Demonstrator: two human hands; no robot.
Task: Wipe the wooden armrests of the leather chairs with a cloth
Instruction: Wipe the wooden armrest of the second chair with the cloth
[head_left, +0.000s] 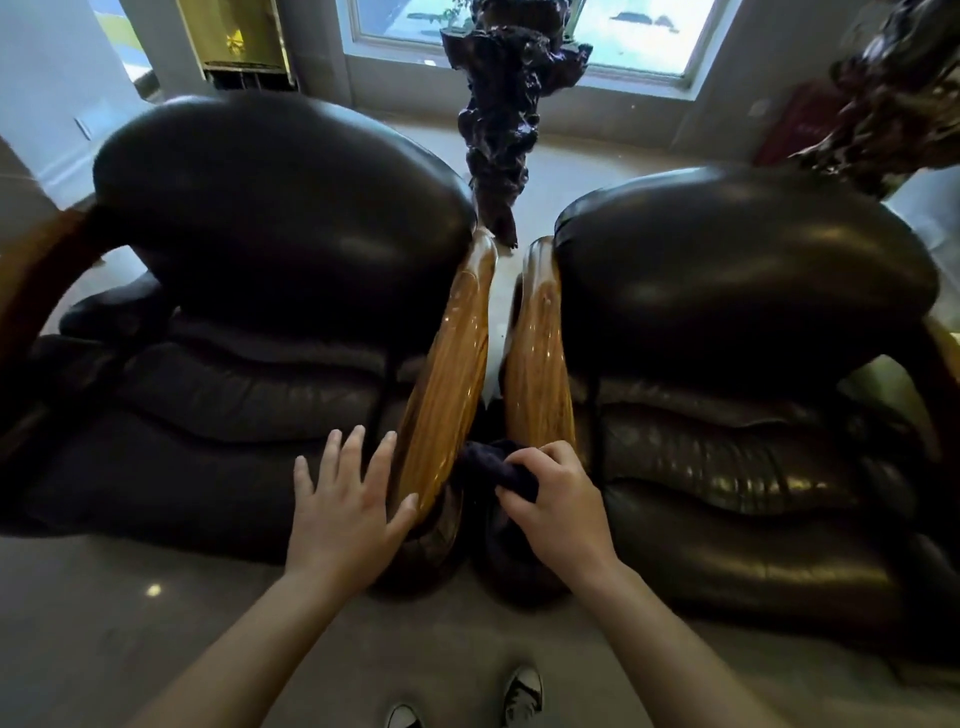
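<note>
Two dark leather chairs stand side by side, the left chair (280, 223) and the right chair (737, 291). Their glossy wooden armrests meet in the middle: the left chair's armrest (452, 374) and the right chair's armrest (540, 364). My right hand (561, 504) is closed on a dark cloth (493, 467), pressed at the near end of the right chair's armrest, in the gap between the two. My left hand (348, 499) has its fingers spread, resting against the near end of the left chair's armrest, thumb on the wood.
A tall dark gnarled wood sculpture (498, 130) stands behind the gap between the chairs. Another dark carved piece (893, 88) is at the back right. A window (623, 36) lies behind. My shoes (519, 696) are on the grey floor (130, 623) in front of the chairs.
</note>
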